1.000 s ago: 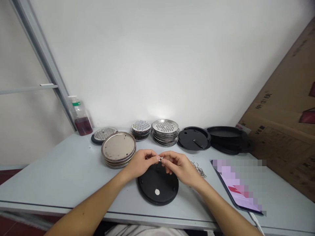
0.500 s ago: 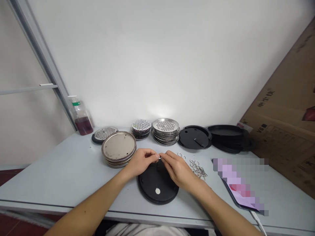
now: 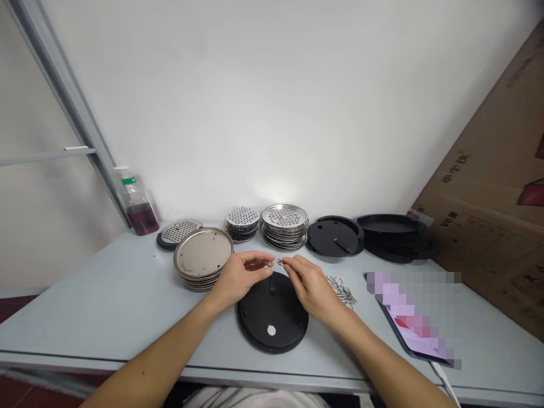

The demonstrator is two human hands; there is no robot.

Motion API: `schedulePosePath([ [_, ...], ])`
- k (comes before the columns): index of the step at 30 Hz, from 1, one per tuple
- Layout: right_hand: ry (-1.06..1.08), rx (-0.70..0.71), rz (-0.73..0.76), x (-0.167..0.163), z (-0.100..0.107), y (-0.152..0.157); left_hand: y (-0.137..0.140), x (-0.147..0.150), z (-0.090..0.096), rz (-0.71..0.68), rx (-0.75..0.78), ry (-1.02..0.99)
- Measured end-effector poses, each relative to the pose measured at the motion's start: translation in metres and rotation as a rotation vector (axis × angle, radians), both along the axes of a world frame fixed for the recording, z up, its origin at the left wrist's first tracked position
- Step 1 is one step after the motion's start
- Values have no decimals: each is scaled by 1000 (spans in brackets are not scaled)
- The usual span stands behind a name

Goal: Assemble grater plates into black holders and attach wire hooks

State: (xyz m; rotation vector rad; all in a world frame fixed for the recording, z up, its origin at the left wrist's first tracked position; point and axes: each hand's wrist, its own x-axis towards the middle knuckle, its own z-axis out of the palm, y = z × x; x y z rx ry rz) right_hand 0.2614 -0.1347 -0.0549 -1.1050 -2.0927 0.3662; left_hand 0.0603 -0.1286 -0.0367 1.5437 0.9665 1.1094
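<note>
My right hand (image 3: 309, 283) pinches a small looped wire clip (image 3: 280, 262) between thumb and fingertips, its ring pointing left. Across from it, my left hand (image 3: 242, 276) is curled, thumb and index finger close around a tiny shiny bit that I cannot make out. Below both hands lies a round black disc (image 3: 272, 311) with a white round spot and a short black tab at its far edge. Beside my right hand is a pile of looped wire clips (image 3: 340, 292), partly hidden by it.
Stacked metal plates (image 3: 203, 252) stand left; perforated discs (image 3: 242, 217) and rimmed perforated plates (image 3: 284, 217) stand behind. Black round parts (image 3: 334, 241) lie back right. A phone (image 3: 408, 323) with a cable lies right, near a cardboard box (image 3: 488, 226). A bottle (image 3: 142, 215) stands back left.
My hands have drawn slightly apart and up from the disc's far edge. The clip's ring now shows at my right fingertips, and the disc's black tab is uncovered.
</note>
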Motion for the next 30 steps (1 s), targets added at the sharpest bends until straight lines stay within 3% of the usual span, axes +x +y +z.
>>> schedulePosePath([
  [7,-3,-2,13,1,2,0,0,2,-5,19,-19,-114],
  [15,11,-10,18,1,1,0,-4,5,-2,49,100,-44],
  [30,-40,-84,95,-4,6,-2,-6,9,-12,63,444,306],
])
